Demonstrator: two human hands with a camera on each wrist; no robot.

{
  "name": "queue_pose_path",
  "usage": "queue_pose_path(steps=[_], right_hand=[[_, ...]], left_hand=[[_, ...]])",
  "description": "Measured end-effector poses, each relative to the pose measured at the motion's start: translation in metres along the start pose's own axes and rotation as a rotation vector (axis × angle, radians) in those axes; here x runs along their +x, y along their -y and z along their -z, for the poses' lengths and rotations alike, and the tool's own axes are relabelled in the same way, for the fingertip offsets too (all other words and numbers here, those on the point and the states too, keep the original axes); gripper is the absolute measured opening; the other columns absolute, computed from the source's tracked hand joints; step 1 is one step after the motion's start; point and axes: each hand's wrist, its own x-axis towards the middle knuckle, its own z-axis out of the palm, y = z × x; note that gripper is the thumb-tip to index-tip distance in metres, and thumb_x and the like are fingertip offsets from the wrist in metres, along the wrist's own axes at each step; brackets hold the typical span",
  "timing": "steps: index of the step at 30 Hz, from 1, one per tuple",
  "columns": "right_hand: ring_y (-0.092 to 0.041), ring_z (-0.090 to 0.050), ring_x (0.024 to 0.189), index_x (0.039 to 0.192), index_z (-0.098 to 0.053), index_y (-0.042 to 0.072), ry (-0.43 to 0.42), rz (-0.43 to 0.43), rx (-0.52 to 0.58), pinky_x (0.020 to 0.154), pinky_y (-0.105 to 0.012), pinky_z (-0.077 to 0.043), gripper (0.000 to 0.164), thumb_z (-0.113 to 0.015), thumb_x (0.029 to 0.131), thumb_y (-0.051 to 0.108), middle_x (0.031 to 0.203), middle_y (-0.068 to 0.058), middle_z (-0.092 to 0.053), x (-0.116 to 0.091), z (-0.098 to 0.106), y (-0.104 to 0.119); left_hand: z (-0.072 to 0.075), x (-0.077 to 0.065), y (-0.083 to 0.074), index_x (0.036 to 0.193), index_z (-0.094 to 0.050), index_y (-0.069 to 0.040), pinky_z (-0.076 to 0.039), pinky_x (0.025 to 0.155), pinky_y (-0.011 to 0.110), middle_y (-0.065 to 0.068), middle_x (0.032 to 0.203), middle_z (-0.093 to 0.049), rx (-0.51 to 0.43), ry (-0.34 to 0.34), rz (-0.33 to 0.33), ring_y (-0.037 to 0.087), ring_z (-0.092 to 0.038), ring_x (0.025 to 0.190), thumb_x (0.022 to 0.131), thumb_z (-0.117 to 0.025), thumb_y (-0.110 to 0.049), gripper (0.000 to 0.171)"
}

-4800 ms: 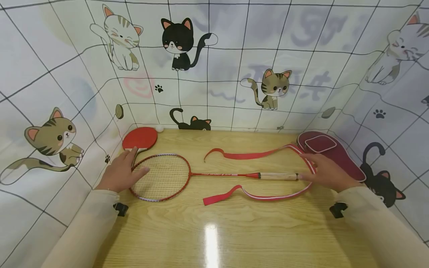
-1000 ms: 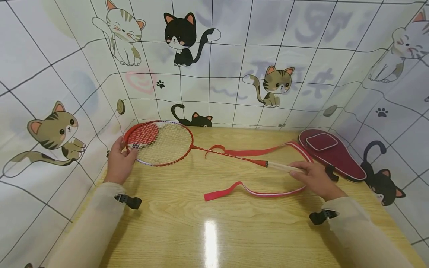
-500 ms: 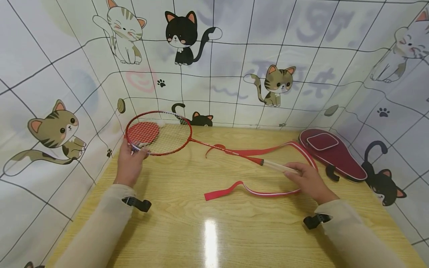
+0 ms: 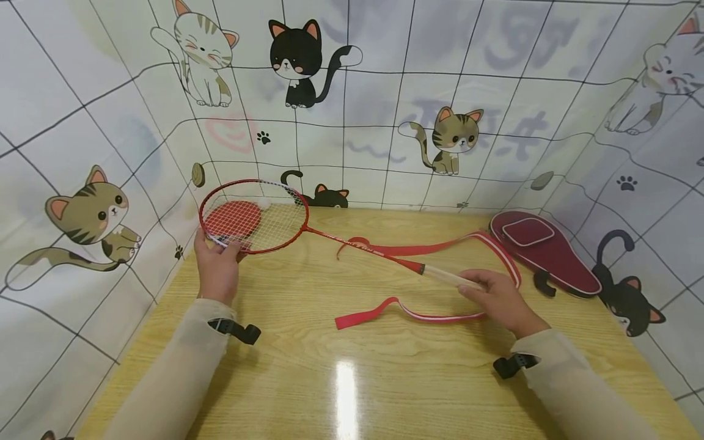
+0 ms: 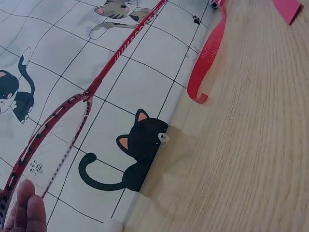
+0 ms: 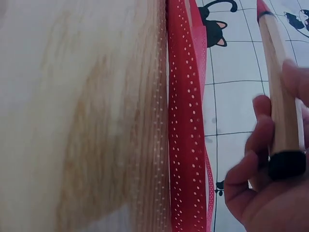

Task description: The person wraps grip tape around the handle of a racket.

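Both hands hold a red badminton racket [image 4: 352, 242] raised over the table, its head at the left. My left hand [image 4: 219, 272] pinches the near rim of the racket head, thumb on top. With curled fingers my right hand [image 4: 497, 299] grips the bare wooden handle [image 6: 282, 96], whose black end cap [image 6: 287, 165] shows in the right wrist view. A long strip of red perforated grip tape [image 4: 418, 250] with a white-lined edge lies in a loose loop beneath and around the handle.
Behind the strings lie a red table tennis paddle [image 4: 233, 219] and a white ball [image 4: 264, 202]. A maroon paddle case [image 4: 550, 256] lies at the right, with a small curled black strip [image 4: 544, 284] beside it. Cat-patterned cloth walls [image 4: 374, 79] bound the wooden table [image 4: 308, 366].
Earlier the racket lay on the table under both open hands. Since then both hands have taken hold and lifted it, tilting the head up; in the last half second it shifted slightly left.
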Motion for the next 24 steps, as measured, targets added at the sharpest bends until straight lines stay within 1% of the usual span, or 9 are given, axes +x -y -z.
queue_pose_path(steps=[2, 4, 7, 10, 13, 16, 20, 22, 24], right_hand=[[-0.004, -0.064, 0.096, 0.125, -0.075, 0.011, 0.034, 0.003, -0.011, 0.085, -0.023, -0.05, 0.029, -0.074, 0.101, 0.026, 0.116, -0.007, -0.076, 0.0, 0.001, -0.001], [-0.004, -0.064, 0.101, 0.124, -0.075, 0.016, 0.083, 0.01, -0.007, 0.089, -0.024, -0.049, 0.026, -0.074, 0.101, 0.028, 0.118, -0.002, -0.075, 0.0, 0.002, -0.002], [-0.008, -0.065, 0.099, 0.125, -0.074, 0.017, 0.176, 0.038, 0.047, 0.085, -0.027, -0.05, 0.025, -0.073, 0.101, 0.026, 0.115, -0.001, -0.074, -0.001, 0.003, -0.001], [-0.012, -0.068, 0.097, 0.131, -0.07, 0.011, 0.277, 0.065, 0.152, 0.081, -0.027, -0.053, 0.03, -0.071, 0.102, 0.018, 0.113, -0.008, -0.074, -0.001, 0.003, 0.0], [-0.012, -0.072, 0.1, 0.139, -0.066, 0.005, 0.342, 0.074, 0.228, 0.081, -0.026, -0.055, 0.036, -0.068, 0.103, 0.014, 0.114, -0.015, -0.075, 0.0, 0.0, 0.001], [-0.012, -0.072, 0.096, 0.144, -0.062, 0.004, 0.371, 0.066, 0.256, 0.072, -0.025, -0.055, 0.041, -0.067, 0.104, 0.014, 0.117, -0.019, -0.074, 0.001, -0.003, 0.002], [-0.017, -0.064, 0.075, 0.146, -0.062, 0.009, 0.382, 0.049, 0.238, 0.058, -0.029, -0.051, 0.043, -0.067, 0.104, 0.017, 0.113, -0.017, -0.072, 0.002, -0.005, 0.005], [-0.019, -0.06, 0.07, 0.146, -0.063, 0.011, 0.382, 0.046, 0.231, 0.058, -0.032, -0.052, 0.042, -0.067, 0.105, 0.018, 0.111, -0.015, -0.071, 0.003, -0.005, 0.005], [-0.018, -0.057, 0.067, 0.145, -0.063, 0.012, 0.378, 0.051, 0.231, 0.058, -0.032, -0.052, 0.041, -0.066, 0.105, 0.018, 0.109, -0.014, -0.07, 0.003, -0.006, 0.006]], left_hand=[[0.001, 0.001, 0.0, 0.168, 0.009, -0.036, -0.055, 0.094, 0.019, 0.016, 0.162, -0.043, -0.018, -0.008, -0.001, 0.021, -0.056, 0.137, 0.11, -0.05, -0.009, 0.087], [0.001, 0.002, 0.0, 0.169, 0.007, -0.035, -0.055, 0.093, 0.019, 0.016, 0.161, -0.043, -0.038, -0.013, -0.008, 0.018, -0.058, 0.131, 0.11, -0.05, -0.008, 0.086], [0.003, 0.002, 0.0, 0.169, 0.005, -0.036, -0.056, 0.092, 0.02, 0.017, 0.162, -0.042, -0.094, -0.017, 0.003, 0.013, -0.062, 0.121, 0.11, -0.049, -0.005, 0.086], [0.004, 0.003, 0.001, 0.169, 0.004, -0.036, -0.057, 0.09, 0.02, 0.017, 0.161, -0.042, -0.118, -0.028, 0.01, 0.012, -0.063, 0.115, 0.11, -0.047, -0.004, 0.085], [0.004, 0.003, 0.0, 0.17, 0.003, -0.035, -0.056, 0.089, 0.018, 0.017, 0.16, -0.044, -0.105, -0.036, 0.002, 0.013, -0.064, 0.115, 0.11, -0.047, -0.006, 0.083], [0.003, 0.004, -0.001, 0.17, 0.002, -0.035, -0.056, 0.09, 0.018, 0.018, 0.161, -0.042, -0.109, -0.03, -0.011, 0.015, -0.062, 0.12, 0.11, -0.046, -0.006, 0.082], [0.001, 0.006, -0.002, 0.17, 0.002, -0.034, -0.056, 0.092, 0.019, 0.017, 0.164, -0.04, -0.124, -0.03, -0.023, 0.018, -0.059, 0.129, 0.11, -0.046, -0.006, 0.081], [0.0, 0.007, -0.003, 0.17, 0.002, -0.032, -0.055, 0.091, 0.018, 0.017, 0.163, -0.041, -0.12, -0.038, -0.03, 0.019, -0.057, 0.132, 0.111, -0.046, -0.007, 0.081], [-0.002, 0.008, -0.003, 0.17, 0.002, -0.033, -0.055, 0.092, 0.018, 0.016, 0.161, -0.044, -0.129, -0.043, -0.038, 0.019, -0.057, 0.133, 0.11, -0.048, -0.009, 0.081]])
